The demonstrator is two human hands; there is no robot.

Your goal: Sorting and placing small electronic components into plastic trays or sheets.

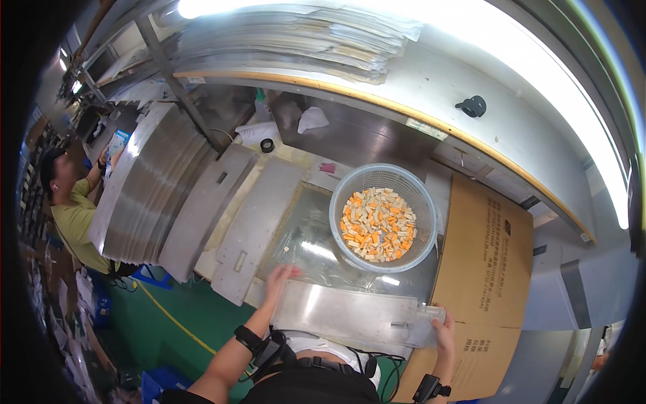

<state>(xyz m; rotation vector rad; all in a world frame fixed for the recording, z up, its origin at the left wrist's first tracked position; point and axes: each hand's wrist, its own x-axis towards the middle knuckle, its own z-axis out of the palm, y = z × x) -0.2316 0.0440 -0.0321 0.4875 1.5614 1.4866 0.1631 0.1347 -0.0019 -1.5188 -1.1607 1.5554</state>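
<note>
A long, flat metal plate [343, 307] lies crosswise close to my body, at the table's front edge. My left hand [281, 275] is at its far left corner, fingers bent round the edge; the grip is partly hidden. My right hand [444, 328] grips the plate's right end, where a clear, blocky piece [431, 314] sits. Beyond the plate stands a round grey plastic basket [334, 222] holding many small orange and beige pieces [380, 225]. A tiny pale piece [286, 249] rests on the glossy tabletop film near my left hand.
Slotted metal plates [259, 225] lie to the left, beside a tall stack of plates [158, 185]. Flattened cardboard [481, 259] covers the right side. A shelf [431, 128] with stacked sheets spans the back; black tape [267, 145] lies below it. Another person [70, 209] is at far left.
</note>
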